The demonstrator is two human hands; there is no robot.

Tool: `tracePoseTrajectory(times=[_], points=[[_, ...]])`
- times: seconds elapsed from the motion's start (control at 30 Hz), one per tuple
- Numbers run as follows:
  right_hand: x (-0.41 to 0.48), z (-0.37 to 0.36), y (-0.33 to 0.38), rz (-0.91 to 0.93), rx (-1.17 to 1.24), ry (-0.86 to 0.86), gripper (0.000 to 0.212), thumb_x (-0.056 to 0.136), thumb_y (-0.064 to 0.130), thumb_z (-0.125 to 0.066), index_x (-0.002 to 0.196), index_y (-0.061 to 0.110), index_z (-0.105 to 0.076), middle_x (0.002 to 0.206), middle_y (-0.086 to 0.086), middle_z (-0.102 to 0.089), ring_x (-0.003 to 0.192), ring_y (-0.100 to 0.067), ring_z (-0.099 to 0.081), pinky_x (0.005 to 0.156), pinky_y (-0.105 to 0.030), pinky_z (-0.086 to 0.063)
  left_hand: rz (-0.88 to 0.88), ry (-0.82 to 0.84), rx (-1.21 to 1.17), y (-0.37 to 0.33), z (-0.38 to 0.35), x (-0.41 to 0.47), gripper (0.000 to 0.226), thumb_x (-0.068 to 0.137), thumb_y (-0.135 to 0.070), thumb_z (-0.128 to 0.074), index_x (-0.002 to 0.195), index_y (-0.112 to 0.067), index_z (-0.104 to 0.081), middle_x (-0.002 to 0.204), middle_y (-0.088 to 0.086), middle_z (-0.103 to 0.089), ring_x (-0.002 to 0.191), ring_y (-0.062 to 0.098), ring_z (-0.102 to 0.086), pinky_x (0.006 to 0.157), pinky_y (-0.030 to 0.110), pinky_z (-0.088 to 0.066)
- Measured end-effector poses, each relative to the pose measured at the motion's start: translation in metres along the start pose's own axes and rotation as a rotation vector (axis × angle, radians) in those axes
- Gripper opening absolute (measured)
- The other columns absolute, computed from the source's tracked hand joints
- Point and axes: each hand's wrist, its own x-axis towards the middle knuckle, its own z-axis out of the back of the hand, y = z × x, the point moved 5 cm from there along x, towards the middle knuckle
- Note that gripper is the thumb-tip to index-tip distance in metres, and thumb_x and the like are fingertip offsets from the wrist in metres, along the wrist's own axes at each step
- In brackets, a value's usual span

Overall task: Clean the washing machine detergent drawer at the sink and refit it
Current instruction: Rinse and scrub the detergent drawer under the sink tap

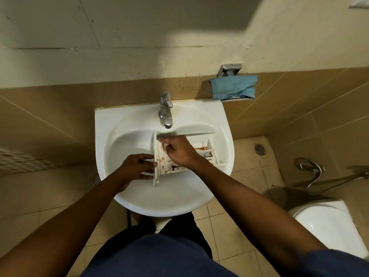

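Holding detergent drawer (206, 154) over sink (159, 204)

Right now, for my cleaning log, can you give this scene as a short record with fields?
place: bathroom, white sink
drawer: across the sink bowl, under the tap
stains: brown marks in its compartments
left hand: grips the drawer's left end
right hand: fingers curled inside the drawer; what they hold is unclear
tap: no stream visible
cloth: blue, on the wall holder, right of the tap
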Motion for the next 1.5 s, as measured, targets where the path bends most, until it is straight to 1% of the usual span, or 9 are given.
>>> tracePoseTrajectory(times=[0.17, 0.4, 0.5, 0.67, 0.8, 0.9, 1.07, 1.23, 1.5], points=[[-0.028, -0.046, -0.009, 0.291, -0.386, 0.223, 0.061, 0.086, -0.003, -0.054, 0.147, 0.005, -0.048, 0.156, -0.017, -0.045, 0.143, -0.035, -0.046, 0.112, -0.048, -0.046, -0.024, -0.033, 0.023, -0.004, -0.001, -0.001, 0.043, 0.087, -0.011, -0.08, 0.128, -0.009, -0.068, 0.103, 0.013, -0.079, 0.092, 0.028, -0.078, 0.075, 0.038, -0.064], [-0.029, -0.001, -0.002, 0.329, -0.463, 0.154, 0.028, 0.082, -0.004, -0.053, 0.092, 0.006, -0.078, 0.089, -0.014, -0.076, 0.079, -0.029, -0.073, 0.075, -0.037, -0.061, -0.015, -0.002, 0.015, -0.002, -0.001, -0.003, 0.046, 0.088, -0.014, -0.08, 0.131, -0.011, -0.065, 0.104, 0.01, -0.079, 0.096, 0.027, -0.077, 0.081, 0.041, -0.064], [-0.004, -0.002, 0.003, 0.297, -0.382, 0.067, 0.029, 0.079, -0.005, -0.054, 0.098, 0.003, -0.074, 0.098, -0.015, -0.075, 0.087, -0.032, -0.07, 0.077, -0.025, -0.051, -0.009, -0.005, -0.004, -0.001, -0.001, -0.003, 0.047, 0.087, -0.014, -0.081, 0.131, -0.01, -0.065, 0.105, 0.012, -0.079, 0.098, 0.029, -0.077, 0.086, 0.044, -0.063], [-0.039, -0.039, -0.005, 0.341, -0.478, 0.135, 0.051, 0.083, -0.005, -0.057, 0.133, 0.002, -0.062, 0.141, -0.018, -0.059, 0.122, -0.036, -0.064, 0.093, -0.047, -0.059, -0.027, -0.04, -0.001, -0.002, 0.0, -0.003, 0.05, 0.087, -0.012, -0.081, 0.133, -0.007, -0.064, 0.106, 0.014, -0.078, 0.096, 0.029, -0.077, 0.084, 0.044, -0.064], [-0.075, -0.022, 0.0, 0.394, -0.36, 0.177, 0.04, 0.087, 0.001, -0.052, 0.12, 0.008, -0.074, 0.125, -0.012, -0.072, 0.109, -0.029, -0.072, 0.093, -0.039, -0.059, -0.037, -0.031, 0.01, -0.001, 0.0, -0.002, 0.051, 0.088, -0.014, -0.08, 0.136, -0.007, -0.062, 0.108, 0.013, -0.078, 0.096, 0.027, -0.077, 0.085, 0.046, -0.064], [-0.04, 0.002, 0.003, 0.271, -0.16, 0.069, 0.021, 0.089, 0.002, -0.062, 0.093, 0.008, -0.081, 0.093, -0.008, -0.08, 0.081, -0.02, -0.075, 0.079, -0.037, -0.062, -0.018, -0.019, 0.003, -0.001, 0.0, -0.002, 0.051, 0.087, -0.015, -0.081, 0.135, -0.008, -0.063, 0.107, 0.012, -0.078, 0.096, 0.027, -0.077, 0.087, 0.046, -0.063], [0.035, 0.019, -0.037, -0.352, 0.547, -0.236, 0.014, 0.076, 0.014, -0.088, 0.075, 0.012, -0.074, 0.082, -0.004, -0.077, 0.08, -0.024, -0.076, 0.085, -0.047, -0.063, -0.003, -0.015, 0.012, -0.002, -0.001, -0.004, 0.05, 0.088, -0.014, -0.081, 0.134, -0.008, -0.063, 0.107, 0.012, -0.079, 0.097, 0.027, -0.077, 0.078, 0.039, -0.064], [0.055, 0.001, -0.034, -0.395, 0.707, -0.142, 0.024, 0.08, -0.004, -0.083, 0.102, -0.01, -0.074, 0.093, -0.026, -0.076, 0.084, -0.038, -0.077, 0.078, -0.044, -0.065, 0.005, -0.019, 0.003, -0.001, 0.0, -0.003, 0.048, 0.088, -0.014, -0.08, 0.134, -0.009, -0.063, 0.106, 0.012, -0.079, 0.098, 0.028, -0.076, 0.08, 0.04, -0.064], [0.06, -0.005, -0.05, -0.51, 0.784, -0.099, 0.026, 0.094, 0.014, -0.075, 0.11, -0.006, -0.072, 0.09, -0.022, -0.077, 0.079, -0.031, -0.078, 0.077, -0.041, -0.065, 0.016, -0.003, -0.022, 0.0, 0.001, -0.003, 0.049, 0.089, -0.014, -0.08, 0.135, -0.009, -0.062, 0.105, 0.013, -0.079, 0.097, 0.026, -0.077, 0.074, 0.035, -0.064]])
